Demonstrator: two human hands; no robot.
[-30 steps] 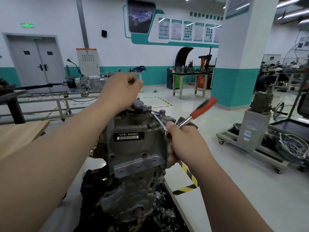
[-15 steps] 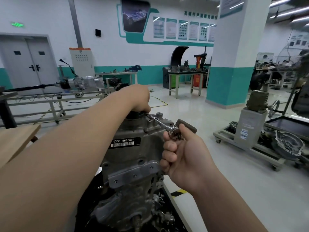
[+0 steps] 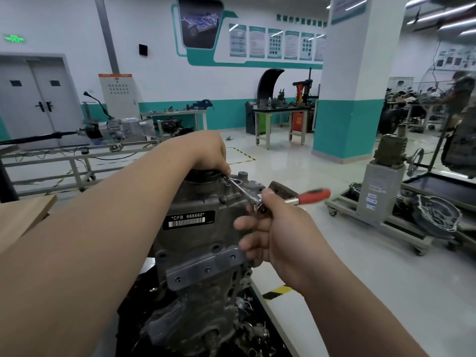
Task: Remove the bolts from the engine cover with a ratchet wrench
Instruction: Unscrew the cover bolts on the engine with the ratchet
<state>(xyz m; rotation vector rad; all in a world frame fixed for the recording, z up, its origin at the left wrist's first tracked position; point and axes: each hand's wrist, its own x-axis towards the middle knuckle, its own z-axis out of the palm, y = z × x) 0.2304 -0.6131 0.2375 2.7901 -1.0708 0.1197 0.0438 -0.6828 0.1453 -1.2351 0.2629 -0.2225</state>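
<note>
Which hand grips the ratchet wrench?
The right hand, gripping the ratchet wrench by its head; the left hand sits atop the engine cover.

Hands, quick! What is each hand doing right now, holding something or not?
Left hand: fingers curled at the extension bar's far tip; grip cannot be told.
Right hand: closed, holding the ratchet wrench at its head.

The left grip (image 3: 206, 153), a bare hand, covers the top of the grey cast-metal engine cover (image 3: 198, 202) and hides the far end of the red-handled chrome ratchet wrench (image 3: 244, 193). The red handle is smeared by blur. The engine's lower part runs off the bottom edge. The teal-framed wall posters (image 3: 273, 42) are too small to read.
</note>
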